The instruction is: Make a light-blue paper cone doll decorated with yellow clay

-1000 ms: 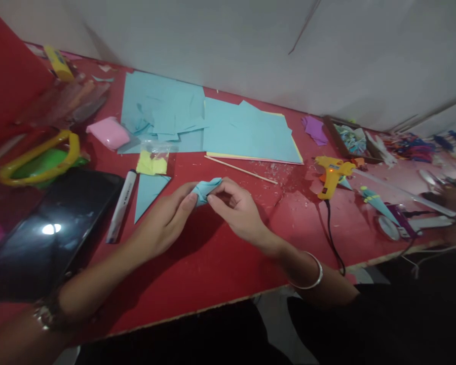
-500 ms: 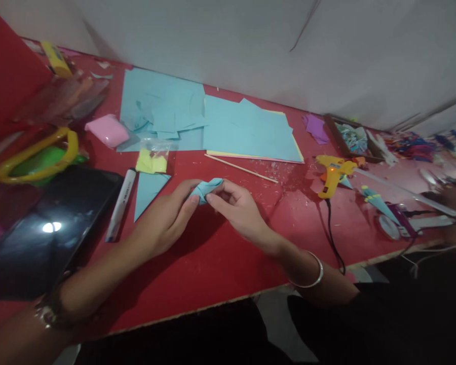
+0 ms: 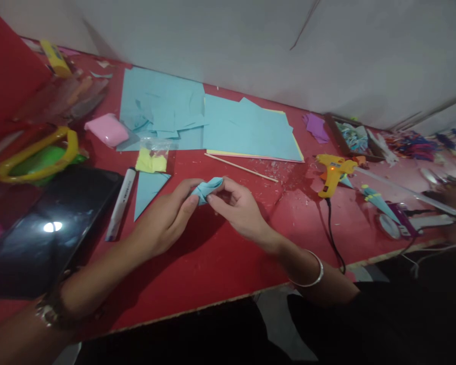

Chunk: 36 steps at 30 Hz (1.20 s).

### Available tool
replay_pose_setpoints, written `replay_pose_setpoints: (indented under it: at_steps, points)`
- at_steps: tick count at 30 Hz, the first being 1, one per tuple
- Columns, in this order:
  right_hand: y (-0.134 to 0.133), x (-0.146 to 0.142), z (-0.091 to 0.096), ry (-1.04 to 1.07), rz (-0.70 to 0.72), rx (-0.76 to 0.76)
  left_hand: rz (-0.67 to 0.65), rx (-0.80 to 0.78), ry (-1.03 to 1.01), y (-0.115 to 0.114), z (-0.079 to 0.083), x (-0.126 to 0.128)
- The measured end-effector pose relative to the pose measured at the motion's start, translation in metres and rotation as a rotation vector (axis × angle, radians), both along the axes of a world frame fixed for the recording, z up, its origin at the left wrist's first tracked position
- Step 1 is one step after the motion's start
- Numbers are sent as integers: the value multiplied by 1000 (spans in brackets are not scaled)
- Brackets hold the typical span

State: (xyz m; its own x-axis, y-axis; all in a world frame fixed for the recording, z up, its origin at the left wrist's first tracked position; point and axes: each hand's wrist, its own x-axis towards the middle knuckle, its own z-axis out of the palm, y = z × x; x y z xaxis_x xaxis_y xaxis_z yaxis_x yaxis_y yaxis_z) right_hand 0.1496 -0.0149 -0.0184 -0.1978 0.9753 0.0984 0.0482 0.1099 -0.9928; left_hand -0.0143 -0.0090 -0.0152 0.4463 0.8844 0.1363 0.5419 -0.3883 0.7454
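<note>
A small folded piece of light blue paper [image 3: 204, 191] is held between my two hands, above the red table [image 3: 213, 274]. My left hand [image 3: 175, 210] pinches its left side, thumb in front and fingers behind. On the right side, my right hand [image 3: 239, 205] grips it between thumb and curled fingers. Parts of the paper are hidden by my fingers. Left of my left hand lie a blue paper triangle [image 3: 147, 191] and a white marker [image 3: 120, 205]. A thin wooden stick [image 3: 243, 168] rests just beyond my hands.
Blue sheets [image 3: 247, 129] lie along the wall, beside a bag of yellow pieces [image 3: 152, 161] and a pink packet [image 3: 107, 131]. At right are a yellow glue gun [image 3: 332, 175] with its cord, a blue paper cone [image 3: 380, 203] and a box [image 3: 351, 137]. A black tray-like item [image 3: 72, 203] sits left.
My hands stay almost in place, both still gripping the blue paper. Its upper right fold looks slightly more raised and rounded.
</note>
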Motion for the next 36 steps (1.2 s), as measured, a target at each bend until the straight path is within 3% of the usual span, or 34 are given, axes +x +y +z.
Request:
replay_pose_setpoints:
  at_steps: [10, 17, 28, 36]
  points:
    - [-1, 2, 1, -85, -41, 212, 7, -13, -49, 0, -1, 2]
    - [-1, 2, 3, -65, 5, 81, 6, 24, -6, -1, -2, 2]
    - [1, 3, 3, -60, 28, 14, 14, 36, 23, 0, -2, 1]
    - [-4, -2, 3, 20, -76, -82, 7, 40, -22, 1, -3, 2]
